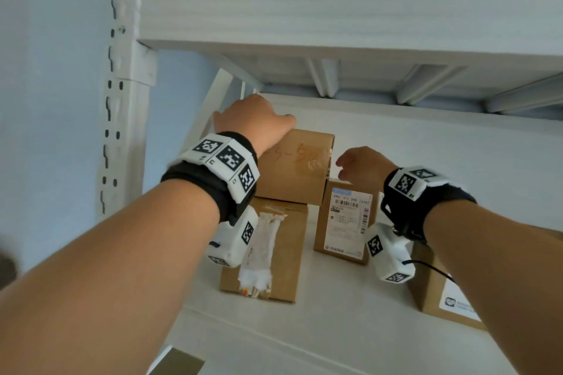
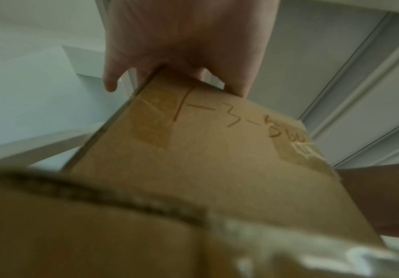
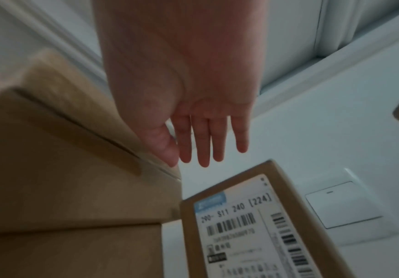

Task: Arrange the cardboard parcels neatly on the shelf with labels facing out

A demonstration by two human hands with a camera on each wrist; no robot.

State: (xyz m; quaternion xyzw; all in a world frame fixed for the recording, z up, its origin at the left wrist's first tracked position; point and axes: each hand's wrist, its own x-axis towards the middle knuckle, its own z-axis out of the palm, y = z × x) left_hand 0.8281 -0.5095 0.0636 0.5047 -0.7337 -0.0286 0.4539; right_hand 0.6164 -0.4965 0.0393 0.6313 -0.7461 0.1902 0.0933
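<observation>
White metal shelving (image 1: 350, 18) stood against a pale wall, and its lower white shelf board (image 1: 350, 298) carried several brown cardboard parcels. At the left, the upper brown cardboard parcel with handwritten marks (image 1: 294, 166) sat on top of a flat brown parcel with a torn white label (image 1: 280, 253). The left hand (image 1: 254, 123) gripped that upper parcel at its far left edge, fingers curled over the top and the thumb on the near side. The right hand (image 1: 364, 166) hovered just right of it, fingers (image 3: 199, 143) straight and loosely spread, holding nothing. Below that hand stood an upright brown parcel with a white barcode label (image 1: 345, 222) facing out. Another labelled cardboard parcel (image 1: 441, 292) lay at the right, partly hidden by the forearm.
</observation>
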